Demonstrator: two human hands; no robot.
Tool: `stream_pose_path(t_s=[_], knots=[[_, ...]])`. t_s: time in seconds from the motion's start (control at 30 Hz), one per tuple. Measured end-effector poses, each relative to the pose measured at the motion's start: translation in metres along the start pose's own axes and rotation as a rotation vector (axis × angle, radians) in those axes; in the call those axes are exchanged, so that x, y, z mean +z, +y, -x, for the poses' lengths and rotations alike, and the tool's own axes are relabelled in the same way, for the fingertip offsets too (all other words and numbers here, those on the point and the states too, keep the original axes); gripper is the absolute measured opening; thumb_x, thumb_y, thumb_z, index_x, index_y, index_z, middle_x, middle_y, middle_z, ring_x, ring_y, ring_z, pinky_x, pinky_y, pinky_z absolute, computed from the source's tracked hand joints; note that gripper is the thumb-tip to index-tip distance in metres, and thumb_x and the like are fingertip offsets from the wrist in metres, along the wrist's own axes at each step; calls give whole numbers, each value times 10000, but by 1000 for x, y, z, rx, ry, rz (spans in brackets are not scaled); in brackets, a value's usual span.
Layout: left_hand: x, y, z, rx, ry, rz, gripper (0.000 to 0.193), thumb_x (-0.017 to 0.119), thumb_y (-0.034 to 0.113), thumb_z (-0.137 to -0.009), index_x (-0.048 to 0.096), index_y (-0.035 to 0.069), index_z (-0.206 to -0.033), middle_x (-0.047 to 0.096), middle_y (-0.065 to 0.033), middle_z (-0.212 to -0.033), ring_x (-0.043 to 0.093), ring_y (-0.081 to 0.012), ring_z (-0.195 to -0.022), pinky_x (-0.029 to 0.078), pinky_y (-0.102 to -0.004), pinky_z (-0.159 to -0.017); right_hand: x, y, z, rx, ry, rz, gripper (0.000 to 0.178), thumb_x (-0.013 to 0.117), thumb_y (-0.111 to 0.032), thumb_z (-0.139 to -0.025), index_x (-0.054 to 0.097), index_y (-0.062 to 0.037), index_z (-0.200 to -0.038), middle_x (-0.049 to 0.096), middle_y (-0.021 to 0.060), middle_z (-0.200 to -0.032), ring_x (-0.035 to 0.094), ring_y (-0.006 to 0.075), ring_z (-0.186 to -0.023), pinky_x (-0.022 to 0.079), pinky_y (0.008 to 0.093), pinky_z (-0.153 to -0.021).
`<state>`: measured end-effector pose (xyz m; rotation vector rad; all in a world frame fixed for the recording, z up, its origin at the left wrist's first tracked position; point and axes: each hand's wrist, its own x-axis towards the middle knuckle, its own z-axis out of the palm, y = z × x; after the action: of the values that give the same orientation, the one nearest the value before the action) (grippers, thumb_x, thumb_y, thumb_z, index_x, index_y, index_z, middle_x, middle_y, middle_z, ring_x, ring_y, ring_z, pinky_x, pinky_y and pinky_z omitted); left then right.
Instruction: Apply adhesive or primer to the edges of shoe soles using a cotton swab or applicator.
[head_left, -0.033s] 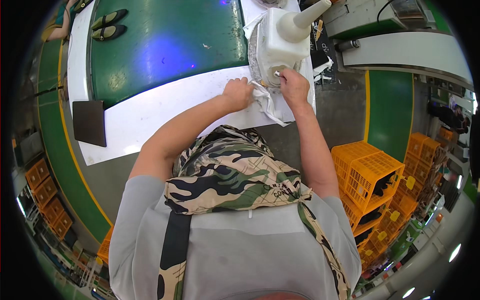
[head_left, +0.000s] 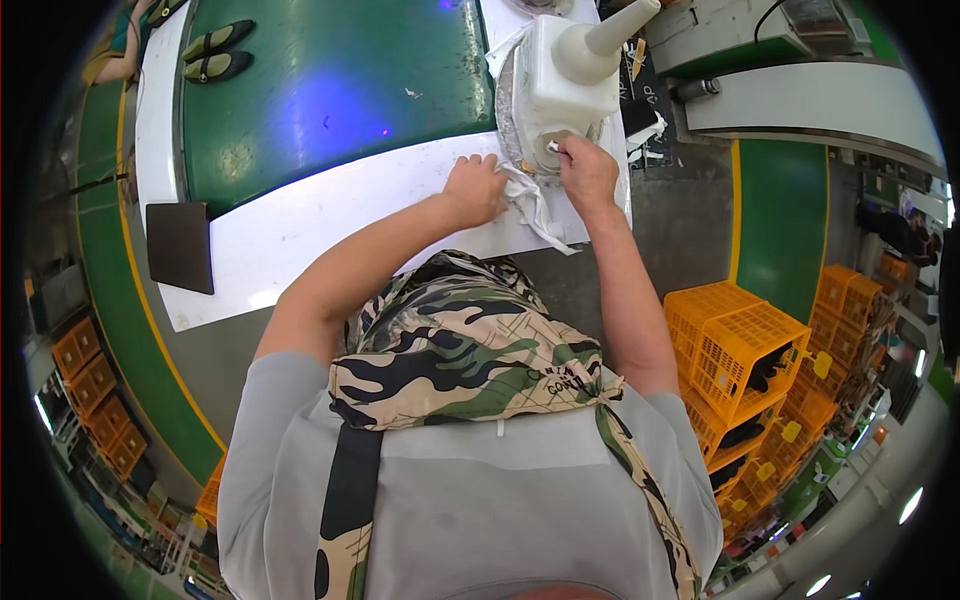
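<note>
Left hand [head_left: 474,189]: we see it a touch further to the left than a moment earlier, a very slight shift.
Left forearm [head_left: 375,240]: we find it drawn outward by the same small amount, following the hand.
White cloth [head_left: 535,208]: we notice its loose lower end lying slightly further right.
Right hand [head_left: 590,175]: we make out at most a faint leftward shift, too small to be sure of.

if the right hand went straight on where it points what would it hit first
Beyond the small white bit at its fingers, the right hand would probably meet the white container first; depth is unclear, so they may already touch.
</note>
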<state>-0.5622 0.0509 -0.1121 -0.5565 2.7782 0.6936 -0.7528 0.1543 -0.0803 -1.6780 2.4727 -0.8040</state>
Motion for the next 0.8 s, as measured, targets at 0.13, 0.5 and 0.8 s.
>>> stream_pose_path(t_s=[0.13,0.5,0.8], knots=[[7,10,22,344,166,-60,539,731,268,-751,601,78,-1238,476,-189,-1356,447,-359,-1258,383,-512,-1014,-1,0,-3,10,-29,-19,58,698,-81,-787,648,-86,-816,644,108,-771,646,337,-721,499,432,-617],[41,52,-5,349,-59,61,653,700,206,-716,534,23,-1321,424,-182,-1431,418,-384,-1283,390,-478,-1032,12,9,-3,-64,-83,39,43,665,-79,-774,640,-90,-807,641,102,-772,637,342,-721,498,447,-620],[11,-15,43,428,75,93,539,733,168,-765,578,50,-1268,505,-144,-1418,399,-346,-1372,324,-477,-1136,1,7,-2,-113,-96,105,48,660,-68,-784,648,-94,-822,643,105,-780,637,344,-724,498,452,-621]])
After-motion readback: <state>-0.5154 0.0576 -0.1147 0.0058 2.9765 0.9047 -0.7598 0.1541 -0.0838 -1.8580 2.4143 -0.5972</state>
